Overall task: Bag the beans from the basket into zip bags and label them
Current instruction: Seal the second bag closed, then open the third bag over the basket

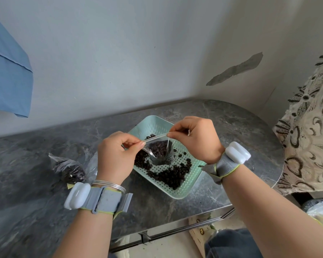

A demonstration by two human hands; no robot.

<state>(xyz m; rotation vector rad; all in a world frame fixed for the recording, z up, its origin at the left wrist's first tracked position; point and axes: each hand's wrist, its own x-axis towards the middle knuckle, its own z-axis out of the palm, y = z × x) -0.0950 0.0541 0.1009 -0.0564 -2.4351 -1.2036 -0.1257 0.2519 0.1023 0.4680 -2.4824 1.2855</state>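
Note:
A clear zip bag partly filled with dark beans stands in a mint-green perforated basket on the grey marble table. My left hand pinches the left end of the bag's zip strip. My right hand pinches the right end, and the strip is stretched straight between them. Loose dark beans lie scattered over the basket floor around the bag. Both wrists wear grey straps with white devices.
A filled clear bag of beans lies on the table left of my left hand, with a yellowish slip at its near edge. A patterned cloth covers something at the right. The wall stands close behind the table.

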